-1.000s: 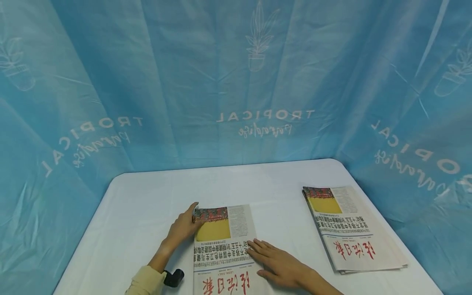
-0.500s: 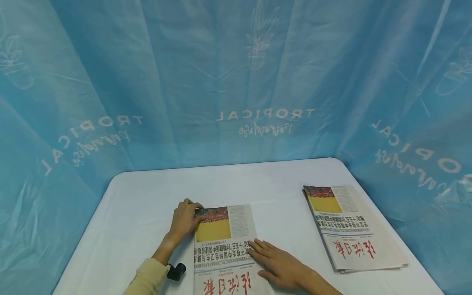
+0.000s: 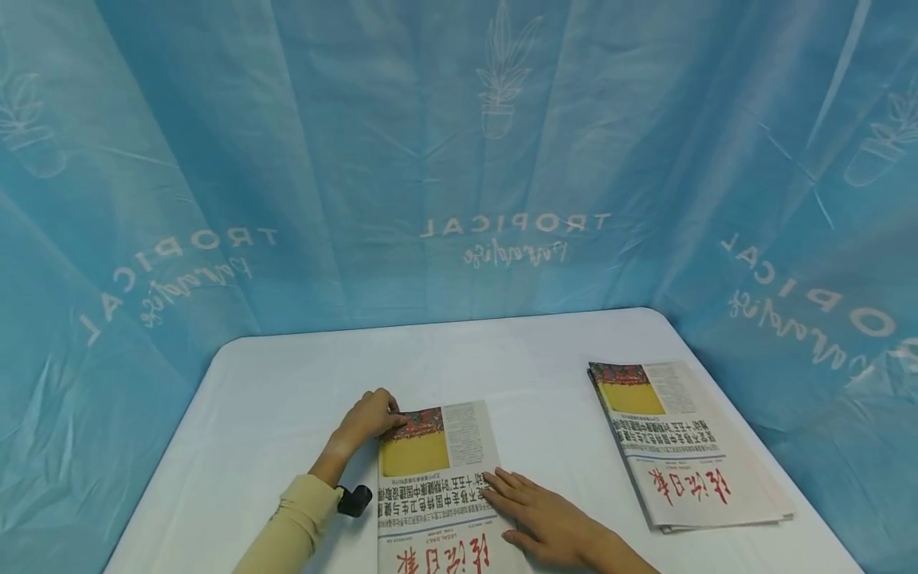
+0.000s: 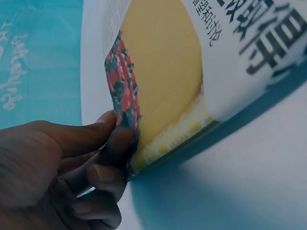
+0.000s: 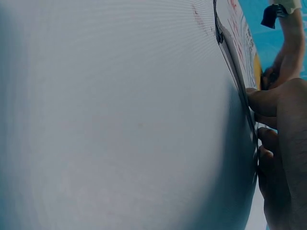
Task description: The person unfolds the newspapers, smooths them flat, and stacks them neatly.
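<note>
A folded newspaper point(image 3: 416, 456) with a yellow and red picture and large red characters lies before me, running off the bottom of the head view. My left hand point(image 3: 367, 418) pinches its far left corner between thumb and fingers. In the left wrist view that hand point(image 4: 53, 158) grips the edge by the red part of the picture, and the newspaper point(image 4: 165, 52) bends up a little from the table. My right hand point(image 3: 541, 514) rests on the right side of the paper with fingers extended. The right wrist view shows this hand point(image 5: 290, 129) along the paper's edge.
A stack of folded newspapers point(image 3: 674, 446) with the same front page lies on the right part of the white table point(image 3: 287, 399). Blue curtains point(image 3: 459, 159) hang behind and along both sides. A black wrist strap device point(image 3: 355, 501) sits on the left wrist.
My left hand has shifted slightly right and closed its fingers on the newspaper's far left corner, which dips a little toward me. The right hand stays in place.
</note>
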### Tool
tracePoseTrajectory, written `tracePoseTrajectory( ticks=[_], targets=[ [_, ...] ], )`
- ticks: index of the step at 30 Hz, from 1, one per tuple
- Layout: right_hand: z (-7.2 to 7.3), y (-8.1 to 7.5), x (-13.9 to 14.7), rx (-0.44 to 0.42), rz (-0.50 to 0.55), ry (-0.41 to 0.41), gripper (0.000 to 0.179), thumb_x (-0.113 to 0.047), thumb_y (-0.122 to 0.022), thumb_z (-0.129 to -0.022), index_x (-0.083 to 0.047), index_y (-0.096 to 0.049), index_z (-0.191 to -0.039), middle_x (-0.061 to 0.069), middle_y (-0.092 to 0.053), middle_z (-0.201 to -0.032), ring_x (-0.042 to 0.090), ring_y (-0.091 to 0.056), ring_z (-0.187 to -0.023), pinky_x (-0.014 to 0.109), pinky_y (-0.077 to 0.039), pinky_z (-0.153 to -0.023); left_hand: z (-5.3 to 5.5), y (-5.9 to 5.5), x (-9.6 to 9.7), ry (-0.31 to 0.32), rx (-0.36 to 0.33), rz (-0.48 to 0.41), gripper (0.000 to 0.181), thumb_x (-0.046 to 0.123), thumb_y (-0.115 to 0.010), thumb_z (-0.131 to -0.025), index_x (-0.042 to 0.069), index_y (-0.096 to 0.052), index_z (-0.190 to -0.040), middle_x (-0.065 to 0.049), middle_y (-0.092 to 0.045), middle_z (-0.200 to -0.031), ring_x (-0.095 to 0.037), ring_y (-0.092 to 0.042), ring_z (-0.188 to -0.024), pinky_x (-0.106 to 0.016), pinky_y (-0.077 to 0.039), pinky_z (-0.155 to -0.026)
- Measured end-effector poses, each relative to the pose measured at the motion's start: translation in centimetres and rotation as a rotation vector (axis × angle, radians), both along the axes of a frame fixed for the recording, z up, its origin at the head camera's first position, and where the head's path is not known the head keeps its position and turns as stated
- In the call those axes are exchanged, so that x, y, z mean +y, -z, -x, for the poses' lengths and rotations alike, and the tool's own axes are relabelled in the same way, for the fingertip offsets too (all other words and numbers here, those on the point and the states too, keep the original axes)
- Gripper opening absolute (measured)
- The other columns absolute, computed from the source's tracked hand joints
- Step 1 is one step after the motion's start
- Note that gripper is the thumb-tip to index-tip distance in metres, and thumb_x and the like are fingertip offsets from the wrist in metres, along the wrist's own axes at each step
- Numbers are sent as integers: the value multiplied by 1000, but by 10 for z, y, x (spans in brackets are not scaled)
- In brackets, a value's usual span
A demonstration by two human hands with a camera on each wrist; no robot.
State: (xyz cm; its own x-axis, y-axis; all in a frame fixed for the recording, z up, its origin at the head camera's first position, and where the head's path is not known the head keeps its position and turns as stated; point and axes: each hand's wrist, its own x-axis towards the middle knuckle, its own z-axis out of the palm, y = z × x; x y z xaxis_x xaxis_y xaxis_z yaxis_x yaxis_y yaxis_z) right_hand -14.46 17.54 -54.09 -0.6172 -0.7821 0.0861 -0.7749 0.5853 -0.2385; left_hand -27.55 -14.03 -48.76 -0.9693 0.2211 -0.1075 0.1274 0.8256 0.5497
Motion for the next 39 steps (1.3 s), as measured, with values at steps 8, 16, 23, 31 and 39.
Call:
tracePoseTrajectory(
  ticks=[8,16,23,31,39],
  targets=[
    [2,2,-1,33,39,13,58,-39,-43,-104,-11,-31,-153,12,-27,-160,33,-29,-145,35,-25,-117,3,12,-12,5,-56,-228,17,11,-64,-94,-3,-68,-84,-6,-66,-57,-15,-60,-45,-25,-45,-48],
    [1,-1,-2,-52,195,125,65,-40,-53,-100,-21,-27,-156,20,-9,-163,29,-13,-151,47,-28,-115,2,16,-31,59,-173,-491,37,21,-47,-104,-11,-64,-97,-17,-69,-73,-17,-67,-58,-29,-54,-56],
    [13,-7,-7,-395,531,278,55,-15,-39,-106,-12,-19,-157,15,-9,-164,33,-11,-149,41,-19,-118,-1,20,-39,29,-231,-639,55,36,-38,-107,-15,-57,-110,-19,-70,-78,-15,-66,-60,-30,-55,-60],
    [24,1,-19,-149,206,66,57,-35,-43,-105,-19,-23,-156,6,-29,-159,27,-33,-144,49,-32,-112,-4,22,-39,26,-328,-673,36,29,-56,-100,-7,-62,-99,-13,-69,-85,-16,-67,-71,-31,-55,-68],
    [25,-4,-19,10,-40,-121,58,-44,-31,-106,-10,-29,-154,7,-33,-158,21,-34,-144,43,-32,-113,-13,18,-53,142,-402,-736,32,15,-49,-101,-10,-48,-121,-20,-64,-113,-18,-66,-88,-34,-53,-76]
  ],
)
